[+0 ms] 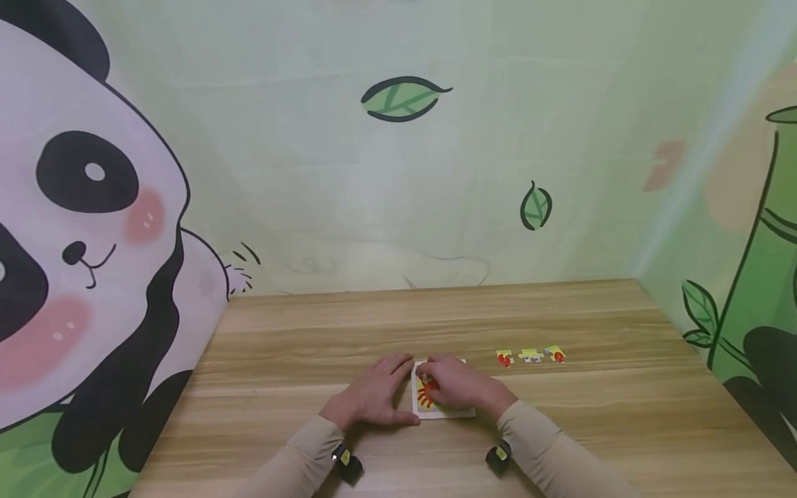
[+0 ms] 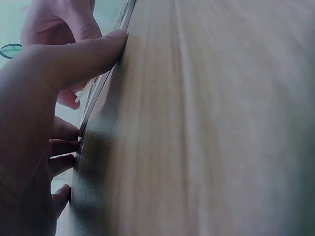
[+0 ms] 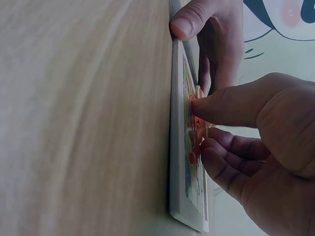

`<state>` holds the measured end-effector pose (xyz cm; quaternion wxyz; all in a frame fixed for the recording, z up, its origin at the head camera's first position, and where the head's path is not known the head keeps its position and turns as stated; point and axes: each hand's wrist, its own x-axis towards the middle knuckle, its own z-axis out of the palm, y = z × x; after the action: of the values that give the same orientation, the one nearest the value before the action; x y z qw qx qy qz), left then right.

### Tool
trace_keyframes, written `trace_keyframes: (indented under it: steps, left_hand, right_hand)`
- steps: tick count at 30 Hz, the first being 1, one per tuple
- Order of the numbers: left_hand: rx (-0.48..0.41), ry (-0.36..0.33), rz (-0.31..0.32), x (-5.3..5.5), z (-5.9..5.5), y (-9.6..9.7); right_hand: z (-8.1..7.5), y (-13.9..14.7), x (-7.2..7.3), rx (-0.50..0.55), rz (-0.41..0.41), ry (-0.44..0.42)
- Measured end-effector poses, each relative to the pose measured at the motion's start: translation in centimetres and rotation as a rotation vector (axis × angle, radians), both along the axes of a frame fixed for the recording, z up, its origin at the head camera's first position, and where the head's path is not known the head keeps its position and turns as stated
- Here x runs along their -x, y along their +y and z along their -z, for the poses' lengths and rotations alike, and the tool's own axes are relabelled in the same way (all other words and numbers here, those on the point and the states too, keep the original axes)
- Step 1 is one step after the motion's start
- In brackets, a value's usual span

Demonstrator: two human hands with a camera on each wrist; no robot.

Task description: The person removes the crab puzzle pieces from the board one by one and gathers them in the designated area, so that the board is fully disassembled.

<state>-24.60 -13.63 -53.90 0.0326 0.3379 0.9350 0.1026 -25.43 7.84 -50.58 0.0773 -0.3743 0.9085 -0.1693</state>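
Note:
A small white-framed jigsaw puzzle board [image 1: 443, 416] lies flat on the table, showing a red and yellow picture. My left hand [image 1: 376, 393] rests along its left side, fingers spread, with the thumb at the near left corner. Over the board, my right hand [image 1: 459, 382] pinches an orange-red puzzle piece [image 3: 199, 123] between thumb and fingertips, close against the picture. Much of the board's right half is hidden under that hand in the head view.
Right of the board, three loose puzzle pieces [image 1: 531, 355] in yellow, red and white lie in a row. The wood-grain table [image 1: 280, 346] meets a printed wall [image 1: 311, 173] at the back. Each wrist carries a small black camera [image 1: 498, 458].

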Motion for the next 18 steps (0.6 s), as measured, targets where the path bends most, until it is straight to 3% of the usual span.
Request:
trace_keyframes:
  steps: [18]
  left_hand:
    - [0.008,-0.016,-0.012,0.04,0.03,0.11]
  right_hand:
    - [0.26,0.27,-0.04,0.031,0.035,-0.048]
